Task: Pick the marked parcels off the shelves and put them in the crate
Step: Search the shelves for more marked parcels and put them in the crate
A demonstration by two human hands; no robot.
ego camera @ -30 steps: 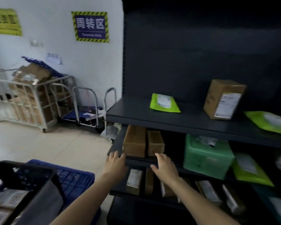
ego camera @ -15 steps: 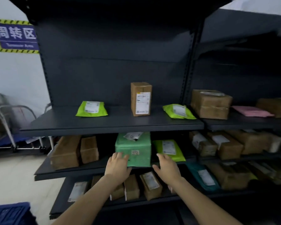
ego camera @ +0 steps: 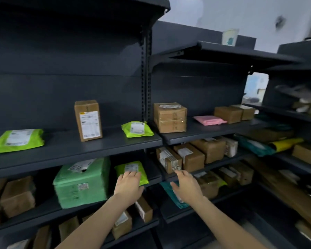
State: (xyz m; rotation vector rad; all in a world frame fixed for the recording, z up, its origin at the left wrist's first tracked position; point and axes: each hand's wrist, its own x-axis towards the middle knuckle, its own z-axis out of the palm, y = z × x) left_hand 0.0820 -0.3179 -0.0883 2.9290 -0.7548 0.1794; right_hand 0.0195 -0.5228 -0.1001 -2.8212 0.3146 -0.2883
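**Parcel shelves, two bays: stock and hands as seen**

Top shelf [ego camera: 66,148], left bay: lime bag [ego camera: 18,140] at the left edge. Upright box [ego camera: 88,120] at mid-shelf, label facing out. Second lime bag [ego camera: 136,129] at the right edge.

Top shelf, right bay: taped box [ego camera: 170,117] at the left edge. Pink mailer [ego camera: 209,120] lay flat just beside it. Brown boxes [ego camera: 228,114] stood further right, toward the back.

Middle shelf [ego camera: 152,172], left bay: large green parcel [ego camera: 81,182] at the front edge. Lime mailer [ego camera: 131,168] lay just to its right.

Middle shelf, right bay: labelled boxes [ego camera: 190,157] in a row.

Left hand [ego camera: 128,186]: flat, fingers straight, laid over the lime mailer's near end, gripping nothing.

Right hand [ego camera: 187,184]: fingers loosely spread, empty, held before the middle shelf's front edge in the right bay.
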